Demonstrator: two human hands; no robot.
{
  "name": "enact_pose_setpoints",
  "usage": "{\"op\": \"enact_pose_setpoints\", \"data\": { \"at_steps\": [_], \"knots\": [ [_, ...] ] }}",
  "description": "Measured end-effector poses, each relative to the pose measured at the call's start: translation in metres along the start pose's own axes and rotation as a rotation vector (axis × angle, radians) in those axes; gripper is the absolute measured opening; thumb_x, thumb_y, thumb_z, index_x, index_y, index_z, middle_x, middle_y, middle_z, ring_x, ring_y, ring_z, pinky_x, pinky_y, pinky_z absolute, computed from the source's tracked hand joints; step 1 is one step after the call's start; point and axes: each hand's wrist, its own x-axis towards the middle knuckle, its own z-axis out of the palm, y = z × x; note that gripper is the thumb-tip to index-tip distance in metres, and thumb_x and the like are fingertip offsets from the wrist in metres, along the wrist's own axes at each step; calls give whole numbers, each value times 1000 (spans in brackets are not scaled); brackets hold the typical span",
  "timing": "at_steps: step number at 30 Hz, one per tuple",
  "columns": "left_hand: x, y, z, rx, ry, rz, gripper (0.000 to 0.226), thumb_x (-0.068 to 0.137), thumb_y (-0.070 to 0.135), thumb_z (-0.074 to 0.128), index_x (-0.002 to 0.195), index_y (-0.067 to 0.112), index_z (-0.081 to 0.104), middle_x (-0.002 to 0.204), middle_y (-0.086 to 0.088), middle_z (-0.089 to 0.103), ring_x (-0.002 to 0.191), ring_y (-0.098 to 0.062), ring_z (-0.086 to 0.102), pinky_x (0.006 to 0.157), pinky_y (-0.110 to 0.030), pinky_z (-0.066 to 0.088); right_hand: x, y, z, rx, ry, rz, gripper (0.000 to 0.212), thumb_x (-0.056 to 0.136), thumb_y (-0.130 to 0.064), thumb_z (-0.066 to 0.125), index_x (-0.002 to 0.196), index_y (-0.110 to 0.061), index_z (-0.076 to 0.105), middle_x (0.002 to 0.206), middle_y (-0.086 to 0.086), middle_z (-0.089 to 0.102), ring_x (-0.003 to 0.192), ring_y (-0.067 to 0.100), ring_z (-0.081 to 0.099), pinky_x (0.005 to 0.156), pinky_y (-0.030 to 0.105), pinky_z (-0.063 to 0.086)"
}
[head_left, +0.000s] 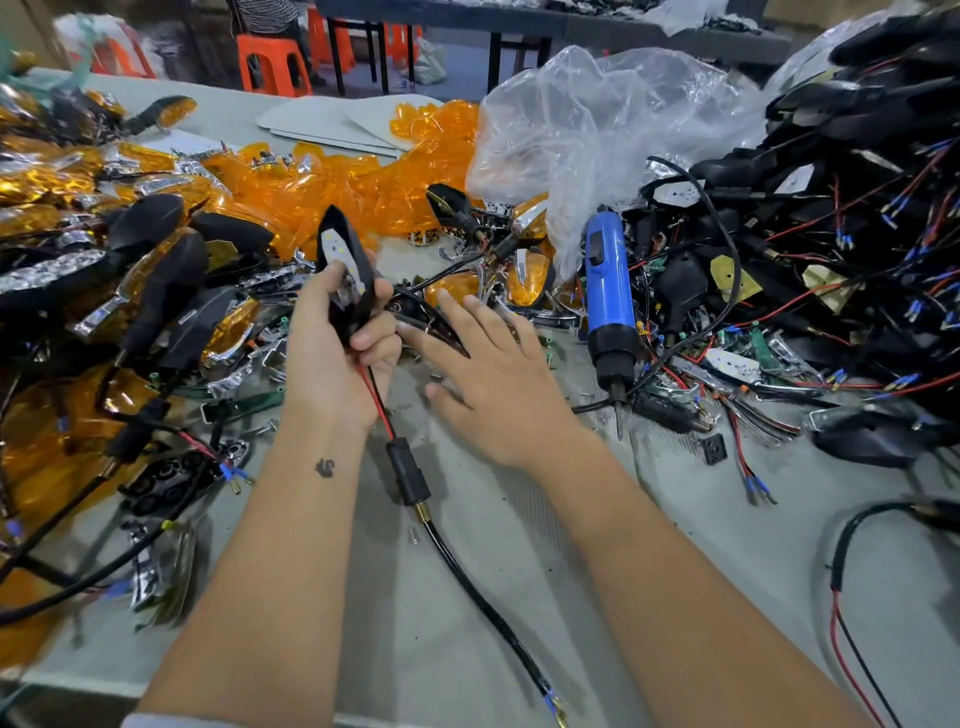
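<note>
One black plastic turn-signal housing with white LED board (347, 275) stands in my left hand (332, 353), fingers curled round its lower end, above the grey table (493, 571). My right hand (491, 364) is flat, fingers spread, holding nothing. Likely a light, rigid shell and a fragile board: grip the edges.

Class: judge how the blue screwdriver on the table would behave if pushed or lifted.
The blue screwdriver looks cylindrical, so it would probably roll, though the wire pile beside it might stop it. Its hard-looking body should lift stiffly.

Lower end of black lamp housing (349, 260) behind left hand (332, 358); seated person (265, 13) cropped by top edge.
</note>
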Motion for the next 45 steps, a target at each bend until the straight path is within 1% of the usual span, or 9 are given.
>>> {"op": "enact_pose_setpoints", "data": {
  "at_steps": [6,11,17,22,25,31,33,40,45],
  "knots": [
    [0,6,-9,-159,-62,25,29,102,35,36,96,19,60,66,7,58,35,-3,32,42,-12,15,19,-6,7,-8,-68,-21,49,103,-51,28,151,-45,29,167,1,9,152,22,8,119,48,6],
    [1,5,-6,-120,-47,31,28,102,35,37,96,19,59,66,7,59,35,-2,32,39,-13,17,17,0,5,-57,88,67,43,103,-42,36,142,-33,50,143,-6,51,134,17,39,108,42,21],
    [1,-4,3,-15,-29,3,29,104,33,38,90,15,57,67,4,60,36,-2,34,36,-11,24,5,10,-13,470,390,225,26,99,-15,55,119,-17,71,106,-1,72,103,19,60,94,38,46],
    [3,-17,10,193,29,-16,22,105,27,41,98,10,53,66,1,63,38,-3,36,35,-13,28,-6,18,-18,630,500,456,37,99,-13,52,135,-16,60,111,6,69,93,19,59,88,45,51],
    [4,-21,10,302,129,18,16,104,23,45,97,11,52,66,-3,68,45,-7,46,40,-16,35,-8,23,-16,425,395,476,57,96,-13,54,150,-25,41,134,13,53,120,29,46,106,41,37],
    [7,-28,3,574,313,233,14,101,19,51,96,23,64,90,-4,75,88,-17,71,76,-29,55,-5,18,-12,271,118,501,48,101,-27,47,149,-25,41,161,15,22,141,32,28,115,41,24],
    [9,-28,2,565,339,249,13,101,20,51,97,23,64,93,-3,75,96,-21,72,81,-31,55,-4,20,-15,354,144,506,47,98,-25,52,145,-19,48,152,14,35,134,30,37,112,38,31],
    [6,-27,4,509,302,242,13,103,17,49,101,17,62,77,-1,73,70,-12,68,68,-27,56,-11,30,-27,496,186,605,18,90,-5,54,93,1,70,88,7,69,85,28,63,79,41,55],
    [1,-29,12,434,244,214,13,104,14,47,100,14,59,70,-5,69,55,-14,63,57,-26,56,-10,38,-39,832,385,730,24,92,-11,61,76,-28,61,71,-9,63,73,15,61,79,36,55]
  ]
}}
